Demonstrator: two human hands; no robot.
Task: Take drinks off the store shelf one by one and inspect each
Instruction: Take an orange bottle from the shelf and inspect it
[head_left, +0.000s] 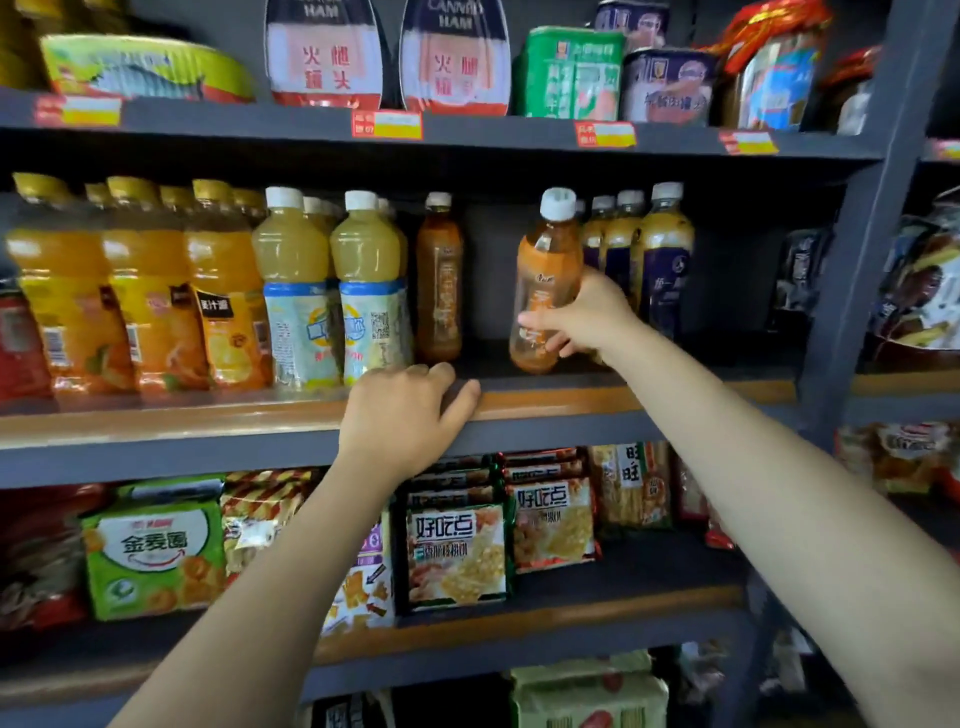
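Two hands were up: our left hand (402, 410) rested loosely curled on the shelf edge (545, 402) at frame centre, holding nothing; beyond, right of centre, our right hand (582, 317) gripped the tilted orange bottle (545, 270). We judged a lift-out underway; inspection needed it drawn clear.

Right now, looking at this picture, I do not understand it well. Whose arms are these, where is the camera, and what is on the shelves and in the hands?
No machine is here: the arms belong to a person, and the only camera sits on that person's head, looking forward at store shelves. The right hand has its fingers curled round an orange tea bottle with a white cap, tilted on the middle shelf. The left hand rests on that shelf's front edge and holds nothing. Beside it stand juice bottles and a similar orange bottle. Canned food is above, snack packets below.
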